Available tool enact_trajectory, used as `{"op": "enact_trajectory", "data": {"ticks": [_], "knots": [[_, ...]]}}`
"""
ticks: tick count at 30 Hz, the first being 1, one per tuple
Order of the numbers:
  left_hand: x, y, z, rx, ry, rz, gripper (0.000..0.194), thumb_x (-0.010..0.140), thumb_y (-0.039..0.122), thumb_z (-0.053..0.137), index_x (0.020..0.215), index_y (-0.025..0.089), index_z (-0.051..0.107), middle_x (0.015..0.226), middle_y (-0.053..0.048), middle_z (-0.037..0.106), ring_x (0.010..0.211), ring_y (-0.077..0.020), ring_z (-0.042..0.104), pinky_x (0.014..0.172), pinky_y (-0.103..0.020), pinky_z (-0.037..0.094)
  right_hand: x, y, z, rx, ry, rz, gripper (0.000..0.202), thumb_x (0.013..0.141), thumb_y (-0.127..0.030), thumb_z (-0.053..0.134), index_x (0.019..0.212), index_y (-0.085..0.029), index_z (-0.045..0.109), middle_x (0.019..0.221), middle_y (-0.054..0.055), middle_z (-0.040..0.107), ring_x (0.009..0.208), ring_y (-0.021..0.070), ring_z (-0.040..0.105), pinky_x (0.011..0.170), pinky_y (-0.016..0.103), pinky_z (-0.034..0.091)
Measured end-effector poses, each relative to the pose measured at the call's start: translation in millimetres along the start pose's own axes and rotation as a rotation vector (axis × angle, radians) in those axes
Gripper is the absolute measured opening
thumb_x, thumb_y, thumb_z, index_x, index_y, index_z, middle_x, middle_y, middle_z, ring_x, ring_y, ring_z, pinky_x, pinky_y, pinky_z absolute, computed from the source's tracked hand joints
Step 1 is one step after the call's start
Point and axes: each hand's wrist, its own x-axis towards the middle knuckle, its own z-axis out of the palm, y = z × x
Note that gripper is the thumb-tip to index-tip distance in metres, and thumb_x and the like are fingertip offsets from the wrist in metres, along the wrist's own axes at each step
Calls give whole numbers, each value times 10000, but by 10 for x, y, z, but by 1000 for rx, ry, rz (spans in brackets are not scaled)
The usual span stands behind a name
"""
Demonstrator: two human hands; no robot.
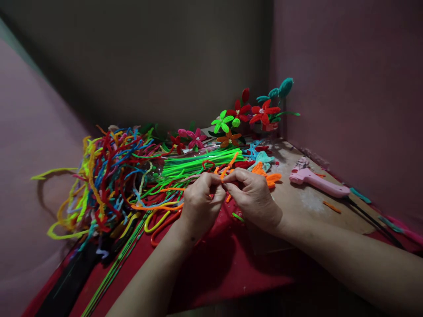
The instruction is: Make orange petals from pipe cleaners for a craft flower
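Both hands meet near the middle of the view, fingertips almost touching, around an orange pipe cleaner (231, 162) whose end sticks up above them. My left hand (203, 200) pinches it with thumb and forefinger. From the other side, my right hand (253, 196) pinches it too, with the remaining fingers curled in. Just behind the right hand lie orange fuzzy petals (271, 178). A bundle of green pipe cleaners (198, 162) is beyond the left hand.
A large tangle of coloured pipe cleaners (105, 176) fills the left side. Finished fuzzy flowers (264, 112) stand at the back. A pink glue gun (319, 181) with a black cord lies on a brown board (297, 211) at right. The table (211, 273) has a red cover.
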Motion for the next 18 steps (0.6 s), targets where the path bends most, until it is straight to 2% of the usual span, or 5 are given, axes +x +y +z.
{"op": "enact_trajectory", "data": {"ticks": [6, 13, 18], "knots": [[-21, -8, 34, -210, 4, -210, 77, 713, 122, 511, 744, 151, 576, 735, -39, 652, 643, -130, 613, 621, -256, 508, 10, -7, -14, -23, 16, -46, 127, 735, -62, 531, 687, -149, 611, 649, 8, 591, 618, 115, 546, 617, 237, 433], [21, -53, 25, -425, -72, -389, 47, 695, 163, 531, 727, 153, 564, 657, -3, 624, 580, -117, 600, 568, -243, 518, 11, -11, -25, -9, 4, -10, 119, 737, -72, 529, 712, -150, 615, 692, 18, 608, 660, 124, 565, 628, 242, 444], [84, -27, -42, -577, -119, -425, 24, 688, 165, 548, 702, 146, 552, 725, -14, 630, 617, -110, 605, 579, -239, 529, 29, -13, -32, 51, -12, -3, 89, 753, -115, 547, 717, -169, 606, 708, 15, 601, 661, 124, 558, 638, 255, 462]]}}
